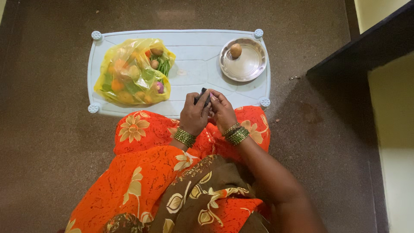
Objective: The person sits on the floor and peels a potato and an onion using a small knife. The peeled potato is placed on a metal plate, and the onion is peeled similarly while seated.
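Both hands meet over the near edge of a pale blue low table point(194, 64). My left hand point(194, 115) and my right hand point(222, 111) together hold a small dark object point(202, 96), mostly hidden by the fingers; what it is I cannot tell. Green and gold bangles ring both wrists. On the table's left part lies a yellow plastic bag point(133, 71) with several vegetables inside, its mouth open toward the middle. At the right stands a round steel plate point(248, 67) with one brown potato point(235, 50) on it.
My lap in orange flowered cloth point(146, 172) fills the lower middle. Brown speckled floor point(51, 142) surrounds the table. A dark ledge point(366, 47) and a pale wall point(394, 129) stand at the right.
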